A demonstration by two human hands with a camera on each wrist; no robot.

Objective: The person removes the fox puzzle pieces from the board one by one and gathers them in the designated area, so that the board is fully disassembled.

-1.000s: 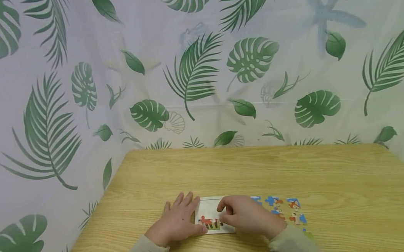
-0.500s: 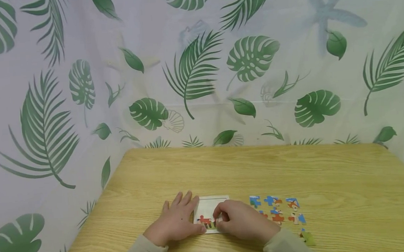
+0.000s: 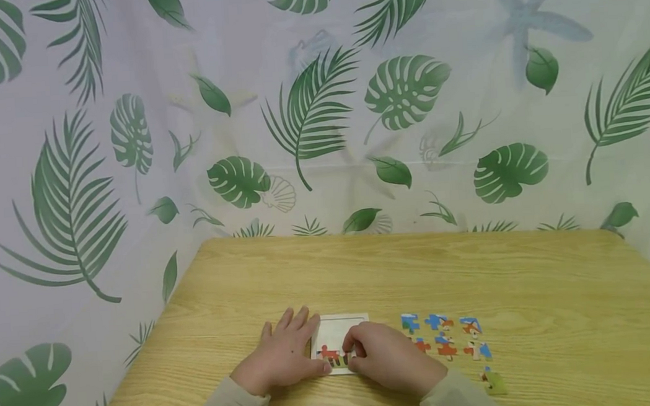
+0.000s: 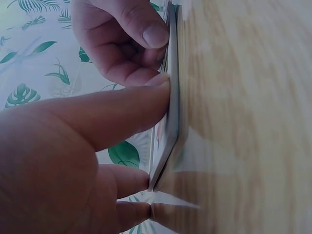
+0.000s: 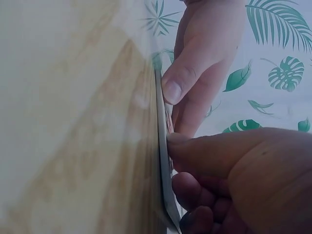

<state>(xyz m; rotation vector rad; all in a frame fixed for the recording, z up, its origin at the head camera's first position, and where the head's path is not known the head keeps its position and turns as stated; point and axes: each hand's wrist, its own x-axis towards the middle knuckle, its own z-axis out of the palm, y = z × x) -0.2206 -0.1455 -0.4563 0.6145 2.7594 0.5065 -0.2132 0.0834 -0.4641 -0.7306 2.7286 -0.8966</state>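
A shallow white puzzle tray (image 3: pixel 338 319) lies flat on the table, with a row of joined jigsaw pieces (image 3: pixel 330 355) in red, black and green along its near side. My left hand (image 3: pixel 286 353) rests spread at the tray's left side, its thumb pressing on the near left corner. My right hand (image 3: pixel 387 355) is over the tray's near right part. Its thumb and curled index finger pinch a jigsaw piece at the row's right end, mostly hidden by the fingers. In the left wrist view, the left thumb (image 4: pixel 131 109) touches the tray's edge (image 4: pixel 170 112).
Several loose jigsaw pieces (image 3: pixel 445 346), blue, red and white, lie right of the tray. A green piece (image 3: pixel 495 382) lies nearer the front. The wooden table (image 3: pixel 418 272) reaches back to a leaf-patterned curtain (image 3: pixel 326 215).
My right hand has moved slightly left and down onto the row's right end, uncovering more loose pieces. The left hand has stayed on the tray's left side.
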